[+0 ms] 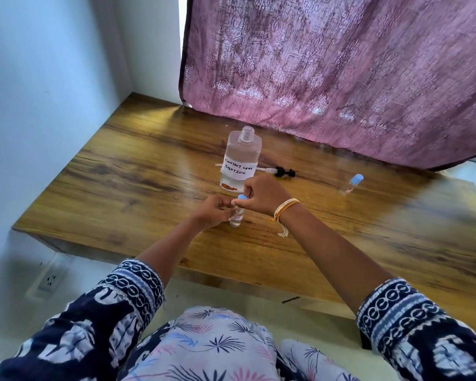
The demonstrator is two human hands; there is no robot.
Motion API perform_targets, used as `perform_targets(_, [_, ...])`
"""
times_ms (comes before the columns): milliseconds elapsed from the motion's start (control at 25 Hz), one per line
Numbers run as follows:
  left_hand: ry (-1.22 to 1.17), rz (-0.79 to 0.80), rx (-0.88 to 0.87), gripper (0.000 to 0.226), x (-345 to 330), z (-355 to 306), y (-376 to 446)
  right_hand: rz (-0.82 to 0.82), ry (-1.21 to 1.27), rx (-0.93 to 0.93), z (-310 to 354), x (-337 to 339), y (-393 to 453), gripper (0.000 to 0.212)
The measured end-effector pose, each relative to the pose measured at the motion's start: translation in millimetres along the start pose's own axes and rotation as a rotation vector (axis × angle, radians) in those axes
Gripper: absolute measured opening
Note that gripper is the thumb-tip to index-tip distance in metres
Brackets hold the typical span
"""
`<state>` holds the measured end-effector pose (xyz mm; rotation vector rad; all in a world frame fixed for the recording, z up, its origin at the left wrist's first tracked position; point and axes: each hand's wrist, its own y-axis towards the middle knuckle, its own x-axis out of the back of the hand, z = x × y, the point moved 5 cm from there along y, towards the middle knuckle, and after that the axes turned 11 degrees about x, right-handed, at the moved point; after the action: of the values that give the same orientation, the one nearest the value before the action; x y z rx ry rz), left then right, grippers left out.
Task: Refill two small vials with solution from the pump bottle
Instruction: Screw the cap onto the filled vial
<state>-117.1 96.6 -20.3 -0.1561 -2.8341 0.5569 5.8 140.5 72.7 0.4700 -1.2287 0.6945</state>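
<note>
Clear glass vial [236,218] with blue cap [242,197], bench-centre: left hand [213,209] grips it, right hand [261,195] pinches the cap. Second capped vial [351,184] at three o'clock.

Clear uncapped pump bottle [244,158] upright mid-table, detached pump head [280,171] lying behind it, blue-capped vial [237,214] upright in front, second capped vial [351,184] lying well right.

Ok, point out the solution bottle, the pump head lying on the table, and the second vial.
solution bottle [241,167]: head view, on its handwritten label.
pump head [285,171]: head view, on the black top.
second vial [351,184]: head view, on the clear body below its blue cap.
</note>
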Motion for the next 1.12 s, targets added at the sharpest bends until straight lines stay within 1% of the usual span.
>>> perform_targets(80, [0.025, -0.011, -0.014, 0.013, 0.0, -1.0, -0.4, 0.02, -0.096, 0.0, 0.4, -0.4, 1.1, 0.045])
perform_targets(120, [0.012, -0.008, -0.008, 0.012, -0.3, -1.2, -0.5, 0.034, -0.079, 0.005, -0.1, -1.0, 1.1, 0.044])
perform_targets(200, [-0.042, 0.024, 0.015, 0.006, -1.7, -1.9, -1.0, 0.044, 0.121, 0.006, -0.4, 1.4, 0.8, 0.031])
perform_targets(240, [-0.061, 0.045, 0.025, 0.006, -2.5, -2.9, -1.7, 0.055, 0.227, 0.009, -0.2, 3.6, 1.1, 0.03])
perform_targets(280, [-0.069, 0.058, 0.036, 0.009, -3.0, -3.7, -2.0, 0.074, 0.306, 0.014, 0.2, 5.2, 1.4, 0.034])
perform_targets(360, [-0.076, 0.062, 0.045, 0.011, -3.4, -4.4, -1.7, 0.096, 0.362, 0.018, 0.5, 6.8, 1.3, 0.038])
perform_targets(400, [-0.079, 0.062, 0.043, 0.012, -3.4, -4.2, -1.8, 0.089, 0.36, 0.017, 0.4, 6.7, 2.1, 0.032])
perform_targets(480, [-0.078, 0.06, 0.046, 0.014, -3.4, -3.3, -1.8, 0.051, 0.315, 0.005, -0.1, 7.4, 3.1, 0.013])
perform_targets(520, [-0.066, 0.052, 0.048, 0.016, -2.8, -3.3, -2.2, 0.028, 0.265, -0.008, -0.3, 7.6, 3.5, 0.01])
perform_targets(600, [-0.037, 0.042, 0.038, 0.021, -1.7, -4.7, -2.6, -0.01, 0.137, -0.045, -2.4, 4.5, 4.3, 0.025])
perform_targets(680, [-0.039, 0.054, 0.041, 0.018, -2.0, -6.6, -3.8, -0.034, 0.073, -0.037, -1.7, 3.6, 4.7, 0.027])
perform_targets(760, [-0.083, 0.079, 0.074, 0.011, -2.8, -6.2, -3.7, -0.026, 0.192, -0.025, -3.1, 1.7, 5.9, 0.013])
perform_targets(800, [-0.107, 0.089, 0.087, 0.014, -3.1, -5.9, -3.0, 0.013, 0.28, -0.03, -3.4, 1.1, 6.2, 0.016])
perform_targets(880, [-0.128, 0.092, 0.105, 0.019, -4.0, -5.7, -2.7, 0.115, 0.408, -0.04, -4.7, -1.1, 5.1, 0.04])
perform_targets(920, [-0.126, 0.085, 0.109, 0.022, -3.5, -5.4, -2.8, 0.142, 0.421, -0.036, -5.1, -2.0, 4.8, 0.044])
perform_targets(1000, [-0.112, 0.085, 0.107, 0.026, -3.1, -5.6, -1.8, 0.118, 0.41, -0.026, -6.9, -1.9, 4.6, 0.038])
perform_targets(1120, [-0.118, 0.092, 0.113, 0.025, -3.6, -6.6, -2.0, 0.002, 0.337, -0.04, -9.4, -1.5, 2.9, 0.015])
